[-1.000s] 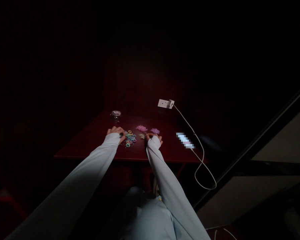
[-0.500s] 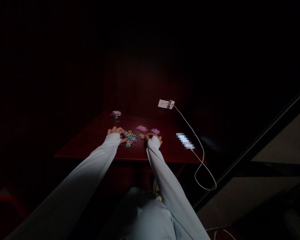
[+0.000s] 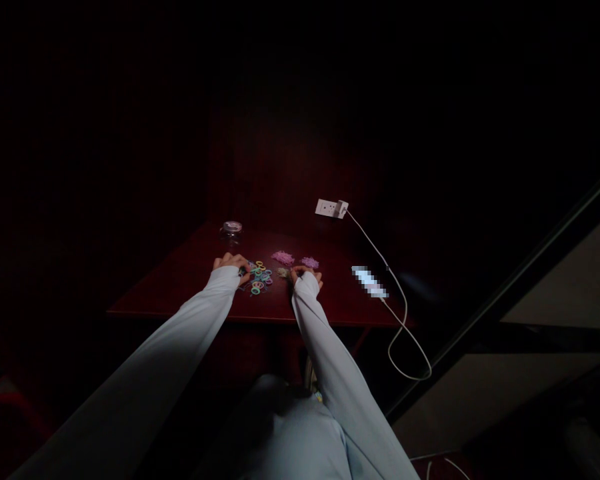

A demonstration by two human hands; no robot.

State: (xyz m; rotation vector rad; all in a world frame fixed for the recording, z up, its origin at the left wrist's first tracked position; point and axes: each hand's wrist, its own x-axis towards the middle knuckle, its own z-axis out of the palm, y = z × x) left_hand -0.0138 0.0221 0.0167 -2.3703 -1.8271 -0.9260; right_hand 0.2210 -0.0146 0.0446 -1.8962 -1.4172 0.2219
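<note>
My left hand (image 3: 233, 261) rests at the left edge of a loose pile of coloured hair ties (image 3: 261, 275), fingers curled and thumb brought in toward them. Whatever lies inside that grip is too dark and small to make out. On the pile's other side, my right hand (image 3: 307, 275) is closed in a pinch beside a small beige heap (image 3: 283, 273); its fingertips hide what they hold, if anything. Just beyond are a larger pink heap (image 3: 283, 257) and a smaller pinkish-purple heap (image 3: 310, 263) of tiny pieces, perhaps small elastic bands.
A clear round jar with a pale lid (image 3: 233, 229) stands at the back left of the dark red table (image 3: 180, 293). To the right lies a blurred-out phone (image 3: 369, 282), its white cable (image 3: 405, 293) running up to a charger in the wall socket (image 3: 329, 208).
The thumb and fingers of my left hand parted slightly, then drew together again at the hair ties. My right hand stays in place with small finger movements. The heaps look the same.
</note>
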